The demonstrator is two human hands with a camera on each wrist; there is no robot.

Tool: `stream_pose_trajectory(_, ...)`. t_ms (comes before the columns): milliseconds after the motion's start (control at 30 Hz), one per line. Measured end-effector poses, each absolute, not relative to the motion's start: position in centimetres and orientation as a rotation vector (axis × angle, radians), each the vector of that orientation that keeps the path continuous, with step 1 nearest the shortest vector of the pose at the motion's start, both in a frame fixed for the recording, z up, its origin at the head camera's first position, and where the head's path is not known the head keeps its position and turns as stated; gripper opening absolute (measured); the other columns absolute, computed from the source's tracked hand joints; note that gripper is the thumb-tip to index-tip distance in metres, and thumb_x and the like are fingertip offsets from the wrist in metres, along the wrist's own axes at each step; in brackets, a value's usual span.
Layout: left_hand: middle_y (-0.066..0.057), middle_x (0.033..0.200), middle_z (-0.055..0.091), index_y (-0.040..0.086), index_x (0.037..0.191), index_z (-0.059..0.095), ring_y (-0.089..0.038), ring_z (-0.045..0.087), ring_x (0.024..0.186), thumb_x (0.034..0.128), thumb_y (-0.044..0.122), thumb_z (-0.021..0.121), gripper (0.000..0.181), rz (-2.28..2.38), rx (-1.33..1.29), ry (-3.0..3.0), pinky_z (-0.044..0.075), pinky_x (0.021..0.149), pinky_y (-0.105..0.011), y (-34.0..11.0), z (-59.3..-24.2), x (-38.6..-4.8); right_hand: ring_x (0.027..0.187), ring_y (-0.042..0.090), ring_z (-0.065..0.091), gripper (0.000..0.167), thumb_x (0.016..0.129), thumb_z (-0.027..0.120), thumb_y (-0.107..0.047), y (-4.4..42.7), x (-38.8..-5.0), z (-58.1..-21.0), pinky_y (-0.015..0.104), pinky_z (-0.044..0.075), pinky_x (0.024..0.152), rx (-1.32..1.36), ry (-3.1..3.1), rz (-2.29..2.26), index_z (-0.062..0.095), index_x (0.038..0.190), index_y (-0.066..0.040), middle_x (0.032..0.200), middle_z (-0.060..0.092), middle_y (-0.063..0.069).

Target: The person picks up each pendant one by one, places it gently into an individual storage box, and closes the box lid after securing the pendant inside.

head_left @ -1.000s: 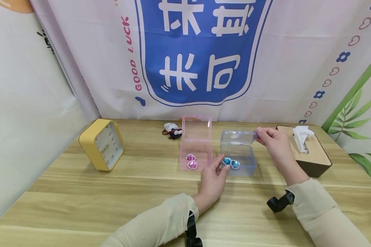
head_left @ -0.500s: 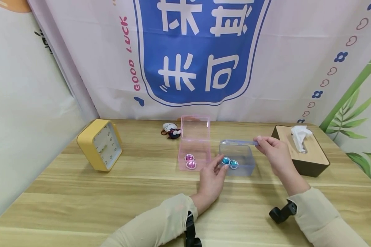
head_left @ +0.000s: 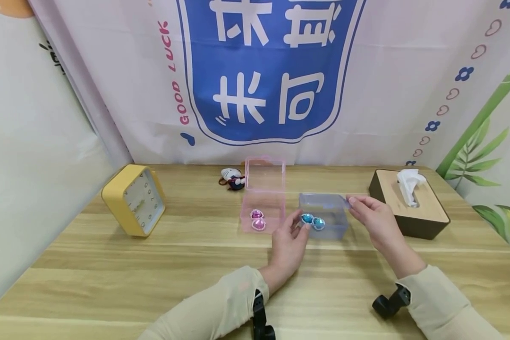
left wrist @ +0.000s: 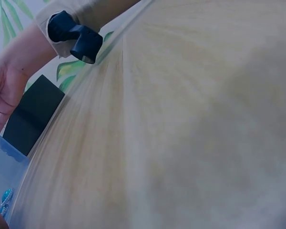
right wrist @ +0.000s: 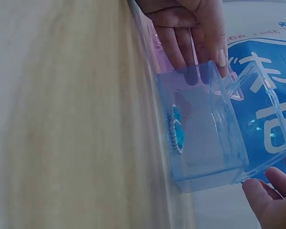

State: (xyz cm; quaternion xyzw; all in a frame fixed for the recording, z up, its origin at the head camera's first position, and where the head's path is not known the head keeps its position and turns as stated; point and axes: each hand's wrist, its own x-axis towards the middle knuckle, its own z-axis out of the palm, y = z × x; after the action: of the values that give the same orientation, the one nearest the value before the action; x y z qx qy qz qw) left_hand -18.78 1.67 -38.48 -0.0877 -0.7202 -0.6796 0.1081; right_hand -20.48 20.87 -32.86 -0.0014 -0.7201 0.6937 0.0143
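A clear blue plastic box stands on the table with two blue heart-shaped gems rimmed in white beads inside. Its hinged lid is tilted partway over the opening. My left hand grips the box's left side, thumb towards the front corner. Between thumb and fingers, my right hand pinches the lid's right edge. Left of the blue box is a clear pink box, its lid raised, holding two pink heart-shaped gems.
A yellow clock stands at the left. Behind the pink box lies a small cat figure keychain. On the right is a tissue box with a wooden top. A printed cloth hangs along the table's back edge.
The blue lid has swung forward and down from nearly upright, with my right hand holding its edge. My left hand has stayed at the box's left side. The head view has shifted slightly.
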Motion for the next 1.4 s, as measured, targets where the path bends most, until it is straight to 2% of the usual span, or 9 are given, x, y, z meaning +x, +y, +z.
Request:
stream_pose_trajectory(67, -0.021, 0.126, 0.055, -0.001, 0.127, 0.051, -0.031, 0.054, 0.117, 0.0879, 0.006, 0.059, 0.041, -2.022, -0.268, -2.094, 0.047, 0.094, -0.025, 1.6, -38.4, -18.8, 0.091, -0.008, 0.058, 0.027, 0.092, 0.057, -0.021, 20.8, -20.4, -32.9, 0.01, 0.048, 0.085, -0.009, -2.259, 2.145, 0.061, 0.111, -0.002, 0.1, 0.063, -0.016)
stream_pose_trajectory(200, -0.022, 0.128, 0.053, -0.002, 0.129, 0.048, -0.032, 0.052, 0.118, 0.0891, 0.007, 0.057, 0.042, -2.04, -0.29, -2.073, 0.046, 0.096, -0.027, 1.5, -38.2, -18.8, 0.091, -0.01, 0.056, 0.045, 0.094, 0.054, -0.021, 20.7, -20.3, -33.1, 0.01, 0.048, 0.085, -0.027, -2.345, 2.081, 0.048, 0.127, 0.009, 0.108, 0.061, -0.01)
stream_pose_trajectory(300, -0.021, 0.13, 0.052, 0.0, 0.131, 0.047, -0.03, 0.052, 0.12, 0.0903, 0.009, 0.056, 0.043, -2.036, -0.301, -2.085, 0.045, 0.097, -0.028, 1.4, -38.1, -18.8, 0.092, -0.01, 0.055, 0.05, 0.094, 0.053, -0.019, 20.5, -20.2, -33.2, 0.012, 0.048, 0.086, -0.049, -2.358, 2.099, 0.041, 0.131, 0.013, 0.117, 0.056, -0.001)
stream_pose_trajectory(533, -0.018, 0.134, 0.049, 0.006, 0.135, 0.045, -0.028, 0.049, 0.122, 0.093, 0.015, 0.053, 0.044, -2.024, -0.338, -2.094, 0.044, 0.098, -0.029, 1.4, -38.3, -18.8, 0.097, -0.01, 0.051, 0.051, 0.095, 0.051, -0.017, 20.3, -19.8, -33.6, 0.009, 0.046, 0.087, -0.072, -2.354, 2.157, 0.036, 0.136, 0.009, 0.141, 0.035, 0.02)
stream_pose_trajectory(633, -0.017, 0.136, 0.048, 0.007, 0.136, 0.045, -0.028, 0.049, 0.122, 0.0938, 0.015, 0.052, 0.043, -2.014, -0.347, -2.095, 0.044, 0.098, -0.028, 1.4, -38.4, -18.8, 0.098, -0.008, 0.051, 0.051, 0.094, 0.052, -0.017, 20.2, -19.6, -33.7, 0.009, 0.045, 0.087, -0.073, -2.359, 2.154, 0.035, 0.136, 0.008, 0.134, 0.043, 0.015)
stream_pose_trajectory(800, -0.017, 0.132, 0.052, 0.004, 0.131, 0.05, -0.026, 0.054, 0.117, 0.0938, 0.015, 0.052, 0.039, -1.974, -0.356, -2.093, 0.046, 0.096, -0.025, 1.4, -38.5, -18.9, 0.097, -0.006, 0.051, 0.05, 0.093, 0.053, -0.015, 20.0, -19.2, -34.0, 0.009, 0.046, 0.085, -0.064, -2.388, 2.085, 0.038, 0.135, 0.008, 0.114, 0.054, -0.005)
stream_pose_trajectory(1067, -0.017, 0.124, 0.058, 0.001, 0.121, 0.057, -0.026, 0.058, 0.111, 0.0916, 0.008, 0.054, 0.03, -1.963, -0.312, -2.11, 0.048, 0.094, -0.025, 1.5, -38.6, -19.0, 0.11, 0.002, 0.046, 0.05, 0.092, 0.054, -0.012, 19.6, -19.2, -34.6, 0.005, 0.043, 0.085, -0.078, -2.431, 2.018, 0.037, 0.135, 0.007, 0.138, 0.041, 0.021)
stream_pose_trajectory(1233, -0.017, 0.124, 0.057, 0.0, 0.119, 0.058, -0.027, 0.057, 0.112, 0.0904, 0.004, 0.054, 0.029, -1.974, -0.284, -2.113, 0.048, 0.094, -0.026, 1.5, -38.6, -19.0, 0.11, 0.002, 0.046, 0.05, 0.092, 0.053, -0.01, 19.5, -19.0, -34.6, 0.004, 0.042, 0.085, -0.086, -2.411, 2.027, 0.036, 0.136, 0.008, 0.139, 0.038, 0.023)
stream_pose_trajectory(1400, -0.017, 0.122, 0.058, 0.0, 0.118, 0.058, -0.026, 0.058, 0.111, 0.09, 0.003, 0.054, 0.028, -1.971, -0.279, -2.113, 0.048, 0.094, -0.025, 1.5, -38.5, -19.0, 0.102, -0.004, 0.049, 0.051, 0.091, 0.055, -0.009, 19.3, -19.0, -34.8, 0.006, 0.044, 0.084, -0.097, -2.355, 2.05, 0.037, 0.135, 0.01, 0.132, 0.046, 0.016)
